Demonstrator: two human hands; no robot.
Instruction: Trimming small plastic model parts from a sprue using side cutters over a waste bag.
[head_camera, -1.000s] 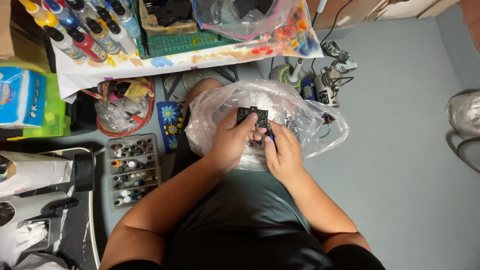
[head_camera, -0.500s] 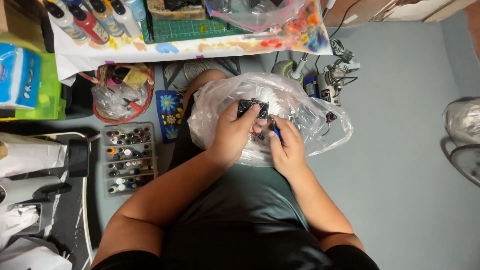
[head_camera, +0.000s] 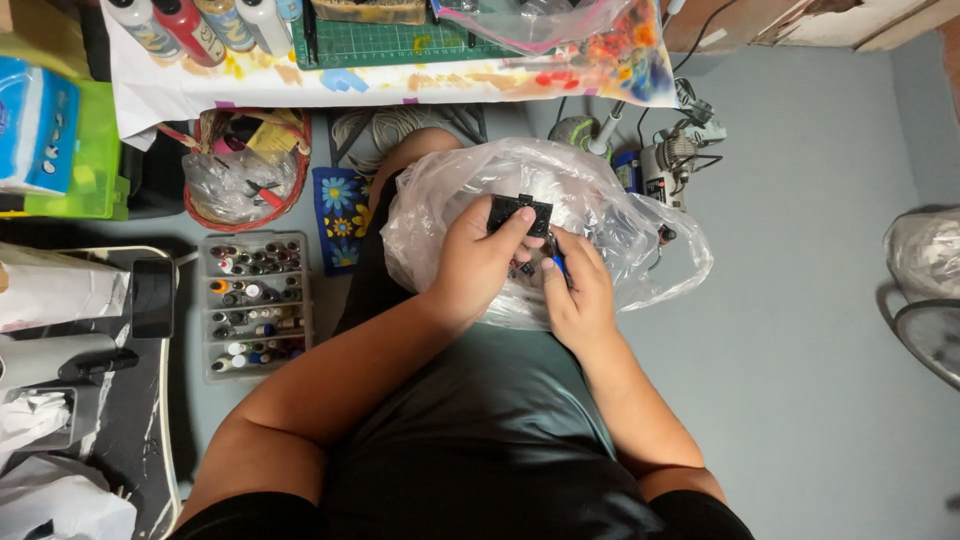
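over a clear crinkled plastic bag (head_camera: 600, 200) on the lap, the left hand (head_camera: 475, 265) grasps a flat black plastic block (head_camera: 520, 213); the right hand (head_camera: 580, 290) pinches a small blue piece (head_camera: 557, 265).

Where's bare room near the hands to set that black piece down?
Free: grey floor right of the clear plastic bag, short of the fan. Crowded: the compartment box, red basket and tools beside the bag. Left hand holds the black piece; right hand touches it.

A single head-worn camera looks steeply down from close above the lap, facing the floor (head_camera: 800, 380) and the surface (head_camera: 400, 80) edge ahead.
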